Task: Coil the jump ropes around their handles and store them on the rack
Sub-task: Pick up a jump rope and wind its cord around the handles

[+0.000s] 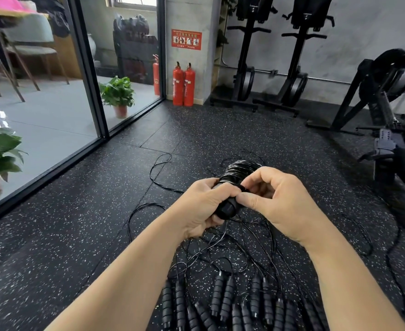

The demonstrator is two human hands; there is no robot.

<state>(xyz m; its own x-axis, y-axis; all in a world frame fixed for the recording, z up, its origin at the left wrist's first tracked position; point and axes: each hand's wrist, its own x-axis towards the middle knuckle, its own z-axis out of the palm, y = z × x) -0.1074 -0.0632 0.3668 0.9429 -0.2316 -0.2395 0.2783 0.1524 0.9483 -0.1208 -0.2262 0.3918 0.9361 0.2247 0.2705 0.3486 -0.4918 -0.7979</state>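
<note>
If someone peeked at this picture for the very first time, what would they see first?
Probably the two hands in the middle: the left hand grips a black jump rope bundle while the right hand pinches its cord. Next, the tangle of loose cords and many black handles on the speckled floor below. Two bright red fire extinguishers stand at the back wall.
</note>
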